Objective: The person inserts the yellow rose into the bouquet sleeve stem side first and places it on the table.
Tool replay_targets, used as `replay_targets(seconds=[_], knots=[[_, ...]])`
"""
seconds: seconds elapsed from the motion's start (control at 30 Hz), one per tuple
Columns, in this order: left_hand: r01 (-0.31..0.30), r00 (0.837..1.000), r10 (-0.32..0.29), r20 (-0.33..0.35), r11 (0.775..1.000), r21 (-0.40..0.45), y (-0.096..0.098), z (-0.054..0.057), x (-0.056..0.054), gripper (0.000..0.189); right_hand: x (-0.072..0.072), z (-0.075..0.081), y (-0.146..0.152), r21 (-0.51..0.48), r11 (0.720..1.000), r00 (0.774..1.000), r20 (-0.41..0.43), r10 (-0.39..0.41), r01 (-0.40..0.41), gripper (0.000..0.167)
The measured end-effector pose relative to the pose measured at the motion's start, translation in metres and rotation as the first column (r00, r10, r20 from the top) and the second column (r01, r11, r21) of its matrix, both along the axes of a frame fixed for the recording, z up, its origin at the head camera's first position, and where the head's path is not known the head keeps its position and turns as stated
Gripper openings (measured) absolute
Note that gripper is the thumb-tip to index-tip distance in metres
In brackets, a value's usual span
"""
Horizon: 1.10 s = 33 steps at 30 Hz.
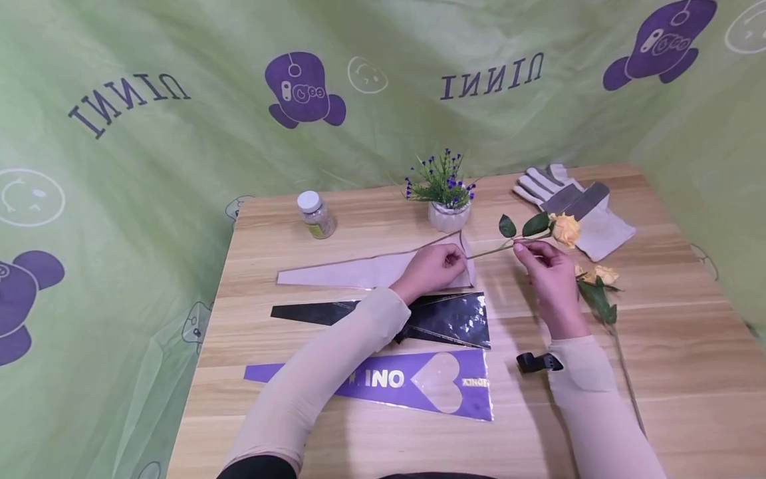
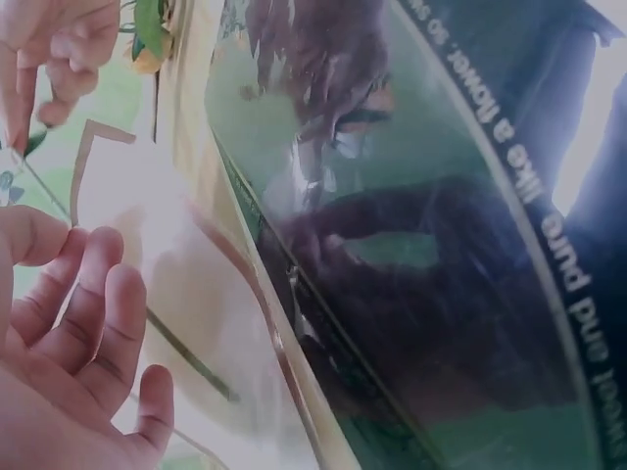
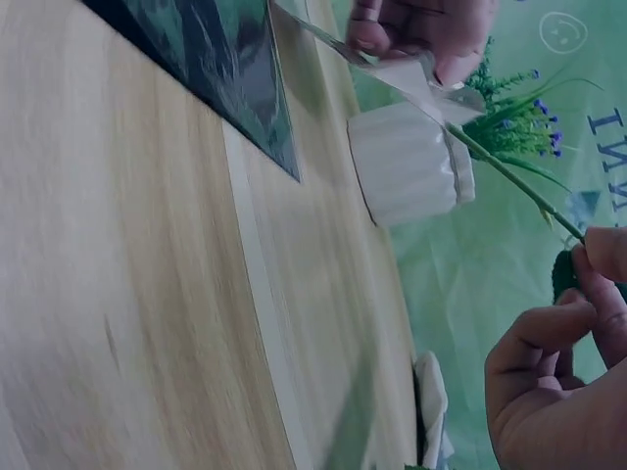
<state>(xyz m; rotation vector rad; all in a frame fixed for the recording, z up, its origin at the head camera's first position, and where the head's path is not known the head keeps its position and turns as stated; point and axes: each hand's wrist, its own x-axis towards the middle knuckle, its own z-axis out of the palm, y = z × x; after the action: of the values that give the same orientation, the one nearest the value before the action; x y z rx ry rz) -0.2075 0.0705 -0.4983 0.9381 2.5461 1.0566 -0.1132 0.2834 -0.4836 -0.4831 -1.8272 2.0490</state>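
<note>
My right hand (image 1: pixel 553 283) pinches the green stem of a peach artificial rose (image 1: pixel 565 230) just below its leaves. The stem runs left to my left hand (image 1: pixel 435 266), whose thumb and fingertips pinch at the wide mouth of a white flower sleeve (image 1: pixel 353 270) with a brown border. In the left wrist view, the lower stem (image 2: pixel 186 352) shows inside the translucent sleeve. The right wrist view has the stem (image 3: pixel 509 176) entering the sleeve's mouth. Below the white sleeve lie a black flower sleeve (image 1: pixel 451 318) and a purple one (image 1: pixel 389 399) with a heart window, both flat.
A second peach rose (image 1: pixel 601 274) lies at the right, its long stem pointing toward the front. Work gloves (image 1: pixel 598 226) lie at the back right. A white pot (image 1: pixel 449 216) of purple flowers and a white-capped jar (image 1: pixel 317 216) stand along the back of the wooden table (image 1: pixel 676 372).
</note>
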Motion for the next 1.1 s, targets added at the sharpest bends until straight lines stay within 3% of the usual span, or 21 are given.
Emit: replay_targets(seconds=[0.13, 0.27, 0.5, 0.7, 0.87, 1.1], knots=[[0.005, 0.997, -0.007, -0.073, 1.0, -0.03, 0.001, 0.003, 0.002, 0.012, -0.001, -0.003, -0.005, 0.012, 1.0, 1.0, 0.007, 0.011, -0.011, 0.015], [0.003, 0.995, -0.007, -0.098, 0.999, -0.039, 0.001, 0.005, 0.003, 0.012, -0.001, -0.006, -0.011, 0.009, 0.999, 0.999, 0.014, 0.038, -0.039, 0.015], [-0.01, 1.0, 0.009, -0.03, 1.0, -0.027, -0.001, 0.013, 0.004, 0.012, 0.0, -0.007, -0.018, -0.118, 0.993, 0.997, -0.081, 0.011, -0.02, 0.013], [-0.005, 1.0, 0.005, -0.001, 1.0, -0.001, -0.003, 0.016, 0.004, 0.011, -0.002, -0.008, -0.021, -0.134, 0.991, 0.984, -0.175, -0.032, 0.009, 0.018], [0.002, 0.998, -0.002, -0.063, 1.0, 0.009, -0.005, 0.017, 0.003, 0.01, -0.002, -0.003, -0.021, -0.102, 0.995, 0.983, -0.183, -0.012, -0.006, 0.019], [0.014, 0.984, -0.025, -0.175, 0.998, -0.061, -0.007, 0.012, 0.004, 0.011, 0.002, -0.002, -0.021, -0.044, 0.999, 0.994, -0.108, -0.015, 0.01, 0.012]])
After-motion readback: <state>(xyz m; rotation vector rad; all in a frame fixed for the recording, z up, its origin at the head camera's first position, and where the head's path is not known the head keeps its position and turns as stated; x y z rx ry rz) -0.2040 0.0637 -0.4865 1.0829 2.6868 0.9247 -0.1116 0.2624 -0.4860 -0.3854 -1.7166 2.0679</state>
